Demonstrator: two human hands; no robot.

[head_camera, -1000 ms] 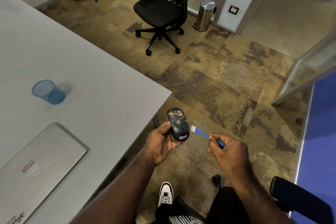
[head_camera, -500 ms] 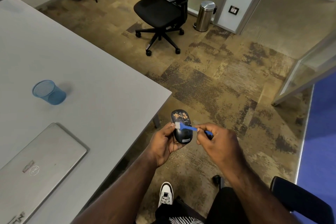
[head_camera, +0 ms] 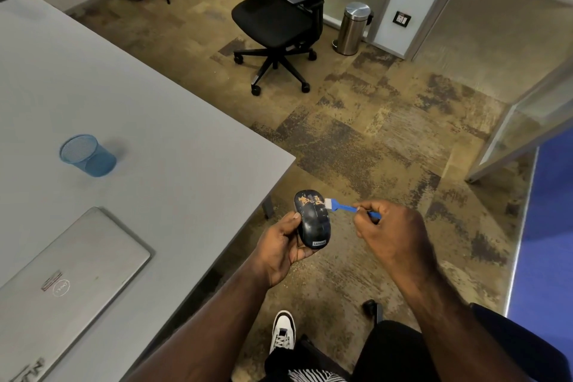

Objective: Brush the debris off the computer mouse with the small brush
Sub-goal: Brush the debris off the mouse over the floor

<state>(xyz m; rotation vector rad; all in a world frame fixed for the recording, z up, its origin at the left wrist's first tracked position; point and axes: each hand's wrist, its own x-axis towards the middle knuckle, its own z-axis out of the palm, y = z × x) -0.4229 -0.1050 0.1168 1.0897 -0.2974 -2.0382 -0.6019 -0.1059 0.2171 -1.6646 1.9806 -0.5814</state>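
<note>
Mid-brushing — left hand (head_camera: pixel 280 246) gripping mouse (head_camera: pixel 312 220), right hand (head_camera: pixel 389 231) pinching small brush (head_camera: pixel 336 205) at its far right edge. Next: sweep orange crumbs (head_camera: pixel 307 201) off.

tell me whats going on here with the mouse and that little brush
A seated person is cleaning a dark computer mouse held out over the carpet, past the corner of the grey table. The left hand grips the mouse from its side. The right hand pinches the handle of a small blue brush, whose white bristles sit at the mouse's upper right edge. Orange-brown debris still covers the front part of the mouse, so the job is unfinished.
</note>
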